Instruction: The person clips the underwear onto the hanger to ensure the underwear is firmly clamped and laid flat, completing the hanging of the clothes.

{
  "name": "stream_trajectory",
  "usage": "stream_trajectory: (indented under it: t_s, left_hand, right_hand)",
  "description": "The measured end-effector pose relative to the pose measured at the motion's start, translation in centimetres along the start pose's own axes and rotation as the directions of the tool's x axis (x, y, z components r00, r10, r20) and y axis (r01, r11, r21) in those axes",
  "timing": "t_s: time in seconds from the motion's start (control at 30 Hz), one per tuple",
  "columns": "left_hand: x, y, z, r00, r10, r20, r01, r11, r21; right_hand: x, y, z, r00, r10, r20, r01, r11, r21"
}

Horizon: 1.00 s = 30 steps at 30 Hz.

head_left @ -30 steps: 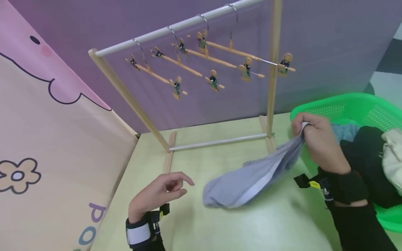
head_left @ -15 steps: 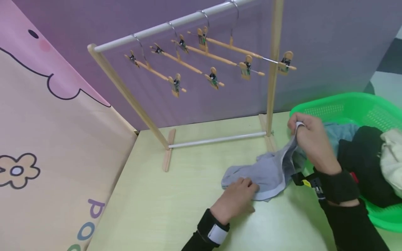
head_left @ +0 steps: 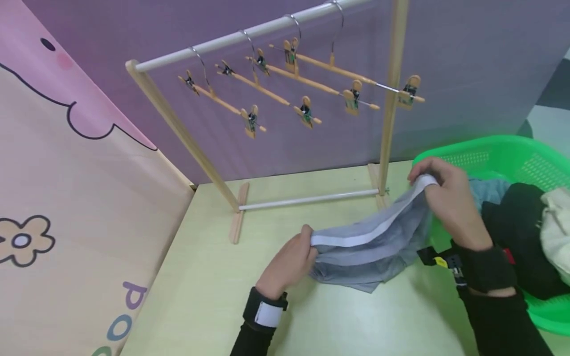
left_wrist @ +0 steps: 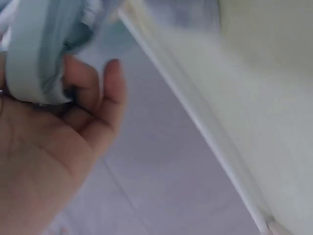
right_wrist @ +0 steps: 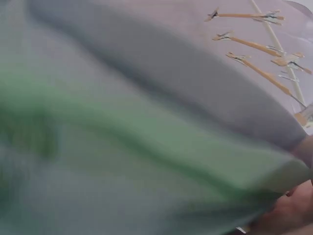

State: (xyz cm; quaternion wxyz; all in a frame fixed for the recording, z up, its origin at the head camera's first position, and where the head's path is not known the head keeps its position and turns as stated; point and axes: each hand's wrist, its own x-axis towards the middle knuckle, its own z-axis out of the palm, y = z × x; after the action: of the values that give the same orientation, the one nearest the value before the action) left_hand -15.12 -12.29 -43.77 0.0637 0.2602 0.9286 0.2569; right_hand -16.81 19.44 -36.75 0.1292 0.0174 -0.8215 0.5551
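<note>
Stretched between both hands hangs a pair of grey underpants (head_left: 378, 254) with a pale waistband (head_left: 347, 241). My left hand (head_left: 285, 262) pinches the left end of the band, low over the table. At the other end, beside the basket, my right hand (head_left: 456, 205) grips the band a little higher. In the left wrist view the band (left_wrist: 24, 58) loops at the curled fingers (left_wrist: 80, 78). The cloth (right_wrist: 146, 142) fills most of the right wrist view, blurred, with part of the right hand (right_wrist: 288, 210) at the lower right corner.
Behind the cloth stands a wooden rack with a white top rail (head_left: 267, 32) and lower bar (head_left: 307, 200). Several clip hangers (head_left: 267, 91) hang from it. A green basket (head_left: 498, 148) at the right holds blue, black (head_left: 512, 237) and cream clothes. Walls border the table behind and left.
My left hand has moved right to the underpants and now pinches the waistband. The band has been lifted and drawn out between the hands; my right hand has kept its grip.
</note>
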Motion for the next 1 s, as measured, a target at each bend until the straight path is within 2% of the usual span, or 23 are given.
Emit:
stream_trajectory:
  t_s: [0.07, 0.13, 0.2, 0.27, 0.37, 0.43, 0.5, 0.53, 0.6, 0.67, 0.77, 0.83, 0.87, 0.93, 0.97, 1.0]
  left_hand:
    - [-0.4, -1.1, -1.4, 0.999, -0.013, -0.039, 0.008, 0.994, -0.105]
    - [-1.0, -2.2, -2.8, 0.997, 0.001, -0.081, -0.018, 0.979, -0.203]
    - [-1.8, -3.5, -4.2, 0.991, 0.026, -0.134, -0.063, 0.958, -0.28]
    - [-2.9, -4.8, -5.5, 0.983, 0.044, -0.178, -0.104, 0.933, -0.343]
    - [-4.6, -6.3, -6.8, 0.979, 0.053, -0.199, -0.133, 0.899, -0.417]
    - [-5.6, -7.0, -7.3, 0.983, 0.037, -0.18, -0.118, 0.876, -0.468]
    - [-6.2, -7.2, -7.5, 0.987, 0.004, -0.163, -0.084, 0.867, -0.49]
    - [-6.4, -7.3, -7.4, 0.988, -0.021, -0.156, -0.061, 0.863, -0.502]
    - [-6.9, -7.4, -7.4, 0.987, -0.054, -0.152, -0.03, 0.862, -0.505]
    - [-7.2, -7.4, -7.5, 0.985, -0.082, -0.15, -0.006, 0.86, -0.51]
    - [-7.6, -7.3, -8.1, 0.989, -0.089, -0.121, 0.009, 0.836, -0.549]
    - [-7.7, -7.1, -8.6, 0.992, -0.088, -0.091, 0.02, 0.815, -0.579]
    - [-7.8, -7.0, -8.7, 0.994, -0.08, -0.077, 0.019, 0.806, -0.592]
    - [-7.9, -7.0, -9.0, 0.998, -0.018, -0.057, -0.02, 0.798, -0.602]
    - [-7.9, -7.0, -9.1, 0.999, 0.023, -0.047, -0.047, 0.8, -0.599]
    - [-8.0, -7.0, -9.2, 0.996, 0.076, -0.043, -0.086, 0.807, -0.584]
  right_hand:
    - [-0.1, 0.1, -0.5, 0.999, -0.014, 0.04, 0.013, 1.0, 0.008]
    - [-0.3, 0.1, -1.1, 0.993, -0.023, 0.117, 0.023, 1.0, 0.003]
    - [-0.5, 0.1, -2.0, 0.974, -0.021, 0.227, 0.023, 1.0, -0.009]
    - [-0.8, -0.1, -2.8, 0.941, -0.018, 0.338, 0.027, 0.999, -0.022]
    - [-1.2, -0.1, -3.8, 0.862, -0.085, 0.5, 0.12, 0.992, -0.037]
    - [-1.6, -0.1, -3.9, 0.791, -0.192, 0.58, 0.236, 0.972, 0.0]
    - [-2.0, -0.1, -3.5, 0.724, -0.293, 0.624, 0.329, 0.942, 0.06]
    - [-2.3, -0.1, -3.1, 0.712, -0.322, 0.624, 0.351, 0.933, 0.082]
    - [-3.0, -0.4, -2.1, 0.714, -0.35, 0.606, 0.356, 0.927, 0.116]
    - [-3.7, -0.7, -1.1, 0.744, -0.335, 0.578, 0.301, 0.941, 0.157]
    - [-4.7, -1.1, -0.2, 0.789, -0.3, 0.537, 0.242, 0.954, 0.178]
    - [-5.1, -1.3, 0.1, 0.816, -0.256, 0.519, 0.203, 0.966, 0.157]
    - [-5.3, -1.3, 0.1, 0.828, -0.245, 0.505, 0.207, 0.969, 0.132]
    - [-5.4, -1.3, 0.0, 0.839, -0.214, 0.499, 0.208, 0.976, 0.069]
    - [-5.4, -1.3, -0.1, 0.838, -0.201, 0.507, 0.208, 0.977, 0.044]
    - [-5.4, -1.2, -0.3, 0.827, -0.209, 0.521, 0.221, 0.974, 0.04]
